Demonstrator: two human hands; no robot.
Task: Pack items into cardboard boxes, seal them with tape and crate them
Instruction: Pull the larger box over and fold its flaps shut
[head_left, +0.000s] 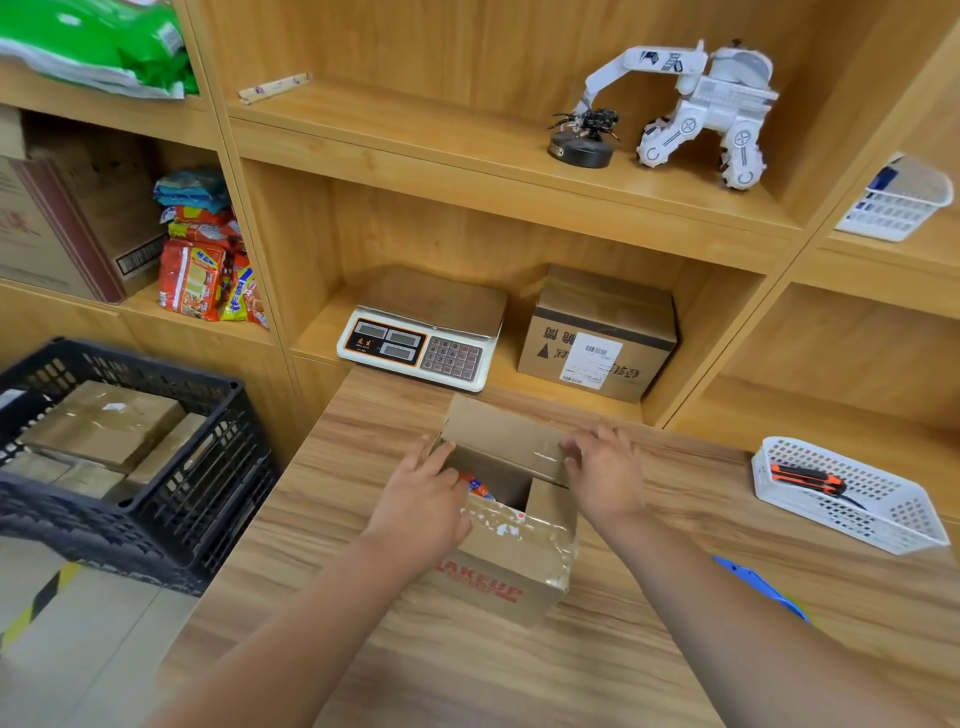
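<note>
The open box (501, 577) sits mid-surface (337, 519) with a packet (478, 487) inside, its upright far flap (498, 431) at 12 o'clock. The right hand (605, 478) pinches that flap's 3 o'clock end; the left hand (423, 501) lies on the 9 o'clock rim, grip impossible to tell, both equally near.

The box (498, 566) sits on the table (675, 649) right between both hands: left hand (423, 499) over its left edge, right hand (602, 473) at the far flap. Inside, just under the left fingertips, there's a packet (475, 486), I think; only a corner shows. Left of the left hand is a crate (171, 499) with sealed boxes (104, 421) in it. Behind the hands, on the shelf (504, 366), is a scale (421, 338) with a labelled carton (597, 332) to its right. Well right of the right hand, a basket (841, 499) has a tool (805, 478) lying in it.
</note>
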